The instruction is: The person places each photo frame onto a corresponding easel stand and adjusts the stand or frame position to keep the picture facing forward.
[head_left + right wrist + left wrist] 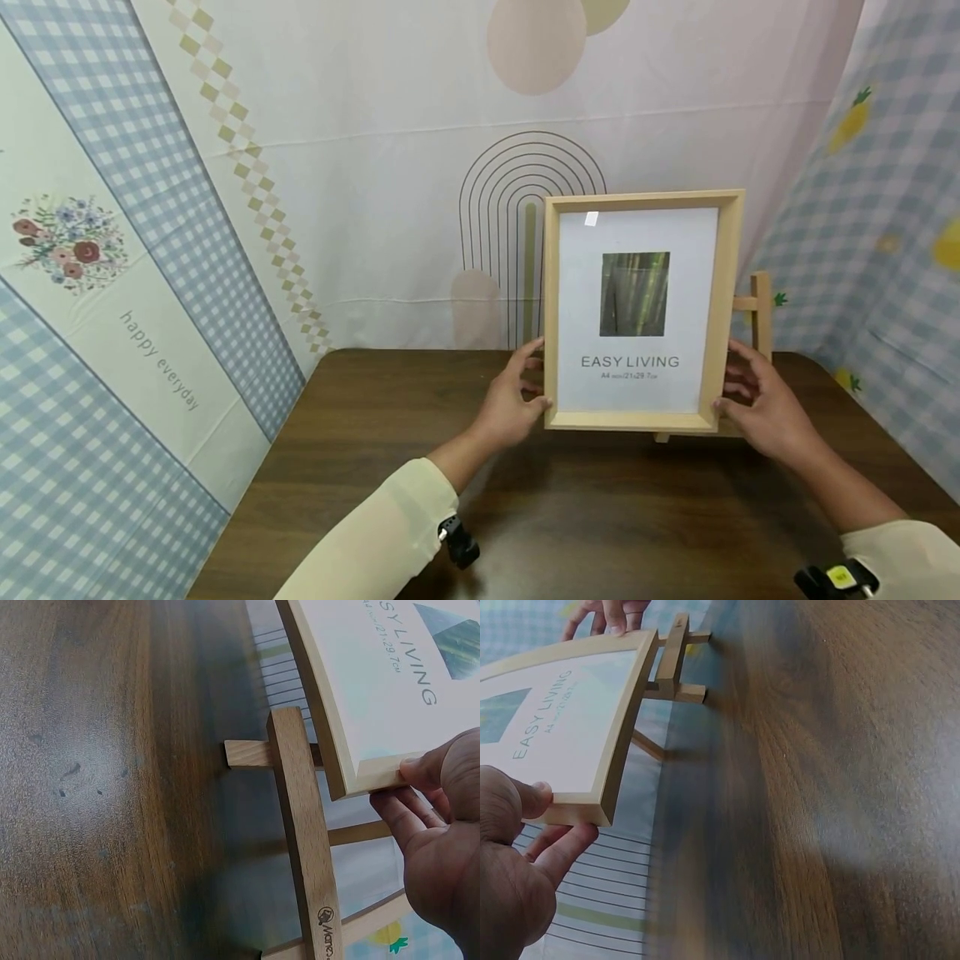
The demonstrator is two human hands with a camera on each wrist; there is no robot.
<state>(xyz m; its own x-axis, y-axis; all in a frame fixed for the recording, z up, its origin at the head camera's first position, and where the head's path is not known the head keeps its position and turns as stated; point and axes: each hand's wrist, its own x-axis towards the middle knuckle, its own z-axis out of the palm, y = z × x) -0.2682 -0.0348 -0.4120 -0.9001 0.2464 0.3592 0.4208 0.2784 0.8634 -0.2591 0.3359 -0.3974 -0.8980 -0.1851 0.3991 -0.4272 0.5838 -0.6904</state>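
A light wooden picture frame [637, 422] is held upright between both hands, its white insert reading "EASY LIVING" below a small bamboo picture. My left hand [513, 400] grips its left side near the bottom corner, thumb in front and fingers behind. On the opposite side my right hand [765, 408] pinches the frame the same way. Behind the frame stands a small wooden easel [296, 817], mostly hidden by it in the head view. In the right wrist view, the frame's lower edge is beside the easel's ledge; whether they touch I cannot tell.
The dark brown wooden table [360, 417] bears the easel near its back edge. A pale patterned cloth [375, 208] hangs behind, with blue checked cloths on both sides. Black straps with small devices [459, 542] are on both sleeves.
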